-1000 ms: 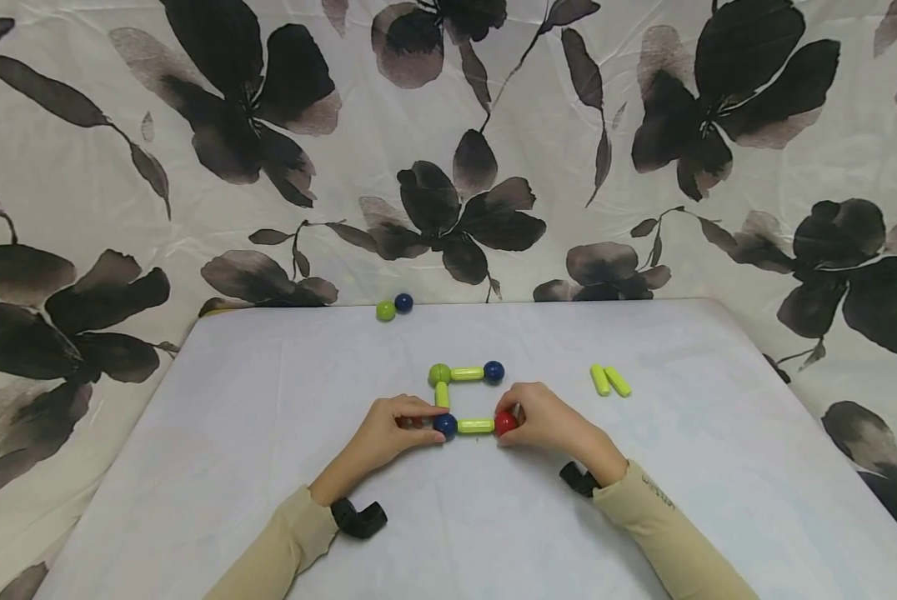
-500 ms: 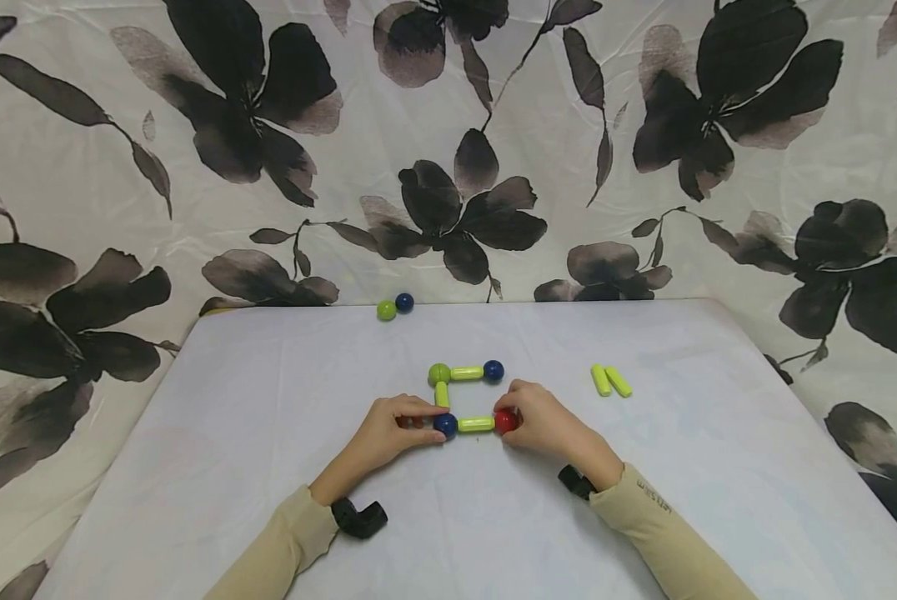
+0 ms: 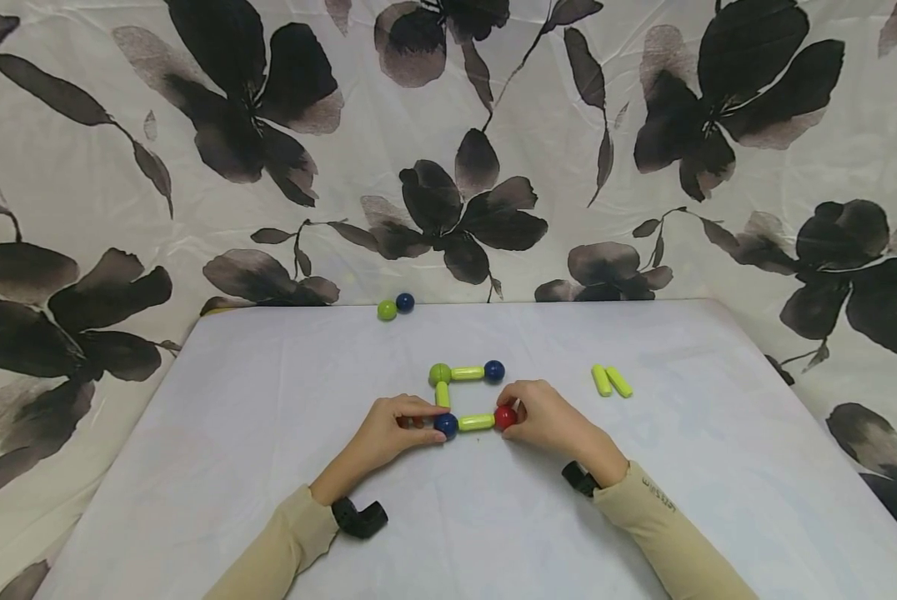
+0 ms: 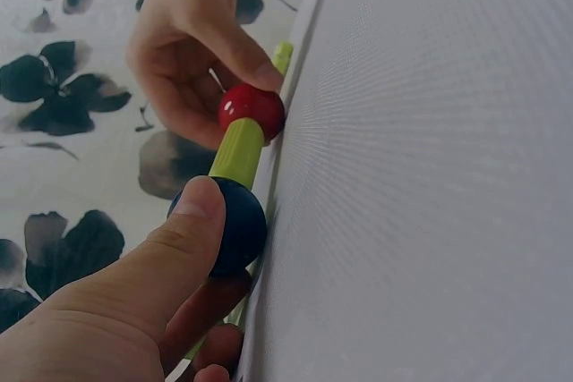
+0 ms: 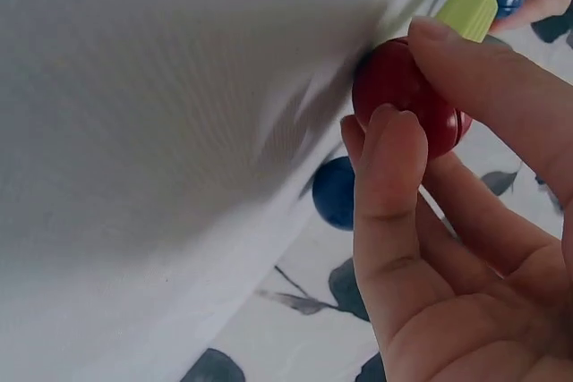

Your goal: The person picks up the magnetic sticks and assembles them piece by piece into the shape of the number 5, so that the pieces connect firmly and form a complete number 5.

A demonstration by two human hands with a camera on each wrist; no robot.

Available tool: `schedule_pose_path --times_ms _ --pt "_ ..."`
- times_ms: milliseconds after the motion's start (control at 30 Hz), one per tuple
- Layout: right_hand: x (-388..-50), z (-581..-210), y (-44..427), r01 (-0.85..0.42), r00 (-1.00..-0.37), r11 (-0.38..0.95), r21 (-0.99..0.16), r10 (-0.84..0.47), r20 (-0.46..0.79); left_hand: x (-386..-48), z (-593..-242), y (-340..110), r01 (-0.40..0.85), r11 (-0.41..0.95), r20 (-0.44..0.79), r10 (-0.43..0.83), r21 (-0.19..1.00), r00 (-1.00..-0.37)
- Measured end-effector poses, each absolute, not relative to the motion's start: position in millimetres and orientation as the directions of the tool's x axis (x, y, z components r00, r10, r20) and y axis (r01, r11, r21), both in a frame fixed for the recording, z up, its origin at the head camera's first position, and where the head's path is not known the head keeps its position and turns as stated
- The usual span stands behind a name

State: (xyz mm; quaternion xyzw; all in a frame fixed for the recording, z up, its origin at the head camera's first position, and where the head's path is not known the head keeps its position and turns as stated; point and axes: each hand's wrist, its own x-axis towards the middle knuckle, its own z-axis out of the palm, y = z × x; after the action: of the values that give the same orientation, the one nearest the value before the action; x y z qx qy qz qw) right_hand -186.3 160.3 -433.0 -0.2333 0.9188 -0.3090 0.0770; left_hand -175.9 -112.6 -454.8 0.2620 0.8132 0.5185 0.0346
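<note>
Thumb and fingers of my left hand [image 3: 396,427] pinch a blue ball [image 3: 446,427] at the near left corner of a joined ball-and-rod shape. My right hand [image 3: 549,419] pinches a red ball [image 3: 504,417] at the near right end; the right wrist view shows the red ball [image 5: 407,96] between thumb and fingertips. A yellow-green rod [image 3: 476,422] links these two balls. Another rod [image 3: 442,395] runs back from the blue ball to a green ball [image 3: 439,374]. From there a further rod [image 3: 467,374] reaches a second blue ball [image 3: 494,372].
Two loose yellow-green rods [image 3: 611,381] lie on the white tabletop [image 3: 719,467] to the right. A loose green ball [image 3: 387,310] and a loose blue ball [image 3: 405,302] sit by the back edge, before a floral cloth [image 3: 448,108].
The red ball and its end of the near rod have shifted very slightly back, along with my right hand. My left hand keeps its hold on the blue ball.
</note>
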Motion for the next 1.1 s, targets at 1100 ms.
schedule_pose_path --times_ms 1100 --pt "-178.2 -432.7 150.8 -0.461 -0.872 0.736 -0.495 -0.481 0.096 -191.0 -485.8 -115.3 0.382 0.373 0.197 0.447 0.846 -0.873"
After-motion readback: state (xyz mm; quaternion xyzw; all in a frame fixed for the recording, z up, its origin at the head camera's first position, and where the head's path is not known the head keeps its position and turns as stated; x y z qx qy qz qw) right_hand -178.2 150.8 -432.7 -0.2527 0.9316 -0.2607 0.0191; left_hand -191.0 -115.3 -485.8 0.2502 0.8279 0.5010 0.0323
